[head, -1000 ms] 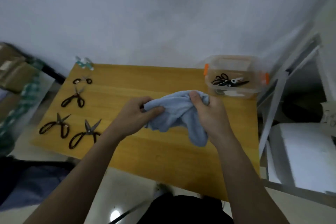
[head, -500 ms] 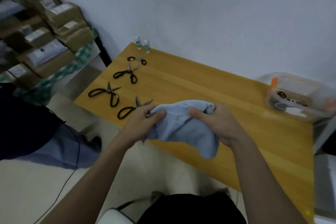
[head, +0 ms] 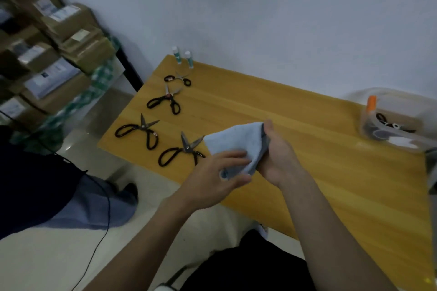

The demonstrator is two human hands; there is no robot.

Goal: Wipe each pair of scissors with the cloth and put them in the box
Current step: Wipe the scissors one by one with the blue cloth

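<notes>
Room: pale wall behind our wooden bench [head: 307,149]; stacked cardboard boxes [head: 54,49] with labels fill shelving at the left, and a dark cable [head: 104,224] trails over the light floor.
Bench: yellow-brown boards; its far edge meets the wall and the near edge runs in front of us.
Cloth: our light blue cloth [head: 238,146] hangs above the bench's near edge, between our two hands.
Left hand: our left hand [head: 212,179] lies with fingers fairly straight across the cloth's lower part, the thumb beneath a fold, so it pinches the fabric loosely.
Right hand: our right hand [head: 279,158] is curled round the cloth's right edge, thumb up at the top corner, palm turned toward us.
Scissors on bench: four black-handled pairs lie to the left, all with blades apart. The nearest scissors [head: 182,150] sit just beside the cloth, its lower handle partly hidden by our left hand. The second pair [head: 139,131] lies left of them, the third pair [head: 165,101] farther back, and the smallest pair [head: 177,79] nearest the wall.
Box: a clear plastic box [head: 402,139] with an orange clip stands at the bench's right end, well apart from the cloth; we make out dark scissor handles inside, blurred.
Extras: two small green-and-white tubes [head: 183,56] stand upright at the far left corner against the wall.
</notes>
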